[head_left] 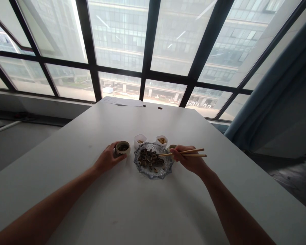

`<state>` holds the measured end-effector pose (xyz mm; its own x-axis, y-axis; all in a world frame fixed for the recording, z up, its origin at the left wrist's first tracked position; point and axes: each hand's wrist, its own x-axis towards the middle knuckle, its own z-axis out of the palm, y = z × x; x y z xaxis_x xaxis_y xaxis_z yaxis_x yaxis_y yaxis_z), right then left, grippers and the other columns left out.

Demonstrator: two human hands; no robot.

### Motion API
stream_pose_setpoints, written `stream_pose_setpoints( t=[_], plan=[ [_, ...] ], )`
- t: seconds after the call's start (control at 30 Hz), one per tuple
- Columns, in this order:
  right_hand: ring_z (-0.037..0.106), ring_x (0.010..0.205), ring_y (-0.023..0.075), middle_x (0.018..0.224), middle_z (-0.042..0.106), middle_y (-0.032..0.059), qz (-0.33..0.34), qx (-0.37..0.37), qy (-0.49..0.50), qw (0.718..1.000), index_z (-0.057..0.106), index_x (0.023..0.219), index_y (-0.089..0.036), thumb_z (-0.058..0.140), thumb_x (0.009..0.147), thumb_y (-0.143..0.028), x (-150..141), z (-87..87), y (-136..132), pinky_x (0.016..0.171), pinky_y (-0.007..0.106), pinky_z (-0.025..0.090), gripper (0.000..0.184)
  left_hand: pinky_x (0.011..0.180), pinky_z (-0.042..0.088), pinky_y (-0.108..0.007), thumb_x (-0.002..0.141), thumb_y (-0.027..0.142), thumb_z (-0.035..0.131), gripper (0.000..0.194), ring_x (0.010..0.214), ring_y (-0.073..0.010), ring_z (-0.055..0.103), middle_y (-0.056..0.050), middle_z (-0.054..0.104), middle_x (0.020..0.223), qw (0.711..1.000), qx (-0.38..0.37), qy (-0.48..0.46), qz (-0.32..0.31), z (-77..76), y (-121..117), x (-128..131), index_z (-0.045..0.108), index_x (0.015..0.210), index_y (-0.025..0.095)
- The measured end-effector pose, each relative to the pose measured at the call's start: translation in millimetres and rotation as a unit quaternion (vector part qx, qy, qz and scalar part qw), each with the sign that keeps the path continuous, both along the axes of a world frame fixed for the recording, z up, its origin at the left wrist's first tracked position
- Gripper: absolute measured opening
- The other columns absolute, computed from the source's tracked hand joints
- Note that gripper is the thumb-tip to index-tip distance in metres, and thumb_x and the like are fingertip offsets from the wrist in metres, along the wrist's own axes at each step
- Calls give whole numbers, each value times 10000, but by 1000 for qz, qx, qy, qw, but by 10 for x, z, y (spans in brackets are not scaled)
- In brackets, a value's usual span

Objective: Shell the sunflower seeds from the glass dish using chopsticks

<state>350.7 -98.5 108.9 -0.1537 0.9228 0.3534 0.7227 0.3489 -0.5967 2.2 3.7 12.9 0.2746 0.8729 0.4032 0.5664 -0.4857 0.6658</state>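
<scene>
My left hand [110, 158] is wrapped round a small round cup [122, 148] with dark contents, left of the plate. In my right hand [188, 158] is a pair of wooden chopsticks [193, 155], their tips at a heap of striped sunflower seeds [148, 157]. The seeds lie in a clear glass plate [153, 176] with a scalloped rim, mostly on its left side. A second small cup [172, 147] is partly hidden behind my right hand.
Two small white plastic cups stand behind the plate: the left cup [137, 144] and the right cup [163, 144], both with brownish bits inside. Paper sheets [122, 101] lie at the far end of the white table [148, 211]. A blue curtain [270, 92] hangs at right beside large windows.
</scene>
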Motion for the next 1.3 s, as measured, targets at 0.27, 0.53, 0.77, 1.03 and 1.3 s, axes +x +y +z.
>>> stream_pose_setpoints(
  t=[0.27, 0.53, 0.77, 1.03, 1.3],
  plan=[
    [569, 483, 138, 539, 626, 21, -6, -7, 43, 999, 553, 627, -205, 489, 969, -582, 19, -64, 25, 486, 245, 436, 514, 962, 538, -461, 783, 552, 702, 643, 1147, -325, 652, -138, 687, 1247, 1000, 13, 2, -5, -56, 24, -7, 571, 1304, 197],
    [562, 460, 138, 518, 624, 30, -38, 5, 85, 996, 576, 627, -195, 487, 968, -615, 63, -125, 67, 465, 245, 433, 549, 933, 548, -463, 780, 537, 711, 626, 1113, -326, 662, -132, 696, 1223, 1000, 13, 4, -3, -34, 12, -12, 583, 1295, 205],
    [561, 469, 140, 527, 629, 28, -29, 26, 36, 999, 583, 612, -197, 490, 974, -570, 15, -110, 53, 487, 254, 426, 528, 931, 546, -468, 790, 537, 705, 622, 1117, -330, 659, -135, 690, 1229, 1000, 15, 11, -5, -37, 10, -10, 572, 1302, 210],
    [508, 513, 130, 577, 601, 9, 17, 30, 21, 999, 560, 653, -207, 500, 980, -548, -5, -153, 51, 512, 254, 407, 477, 912, 556, -474, 777, 545, 713, 630, 1093, -338, 667, -138, 698, 1214, 1000, 22, 6, -4, -39, 14, -12, 586, 1296, 211],
    [413, 487, 109, 552, 468, -28, 31, 64, -21, 997, 460, 622, -210, 497, 1000, -468, -58, -125, 14, 503, 265, 332, 460, 928, 548, -477, 778, 544, 708, 625, 1106, -333, 661, -143, 694, 1217, 1000, 13, 9, -5, -38, 17, -12, 587, 1288, 202]
  ],
)
